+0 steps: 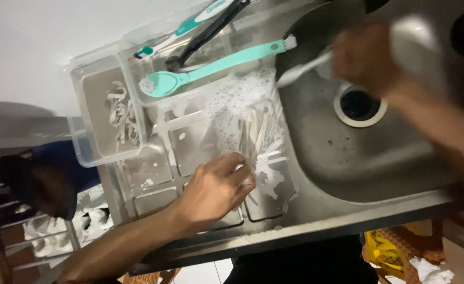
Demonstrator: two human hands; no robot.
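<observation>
Left hand (216, 189) pressing down on the draining board (153, 168), fingertips pinching a fan of pale sticks (261, 131) in suds. Best keeping them flat while scrubbing lengthwise. Right hand (366, 55), blurred, gripping a white brush (303, 71) over the sink (321, 147). Clear tub (92, 137) holding pale strips (121, 113); teal spoon (190, 73) resting beyond.

The sink basin (347, 152) lies right, its drain (360, 105) at the far middle. Left of it, on the drainboard (190, 147), lie chopsticks (261, 131) in foam. Farther left stands a container (105, 113), a spoon (190, 73) across it.
</observation>
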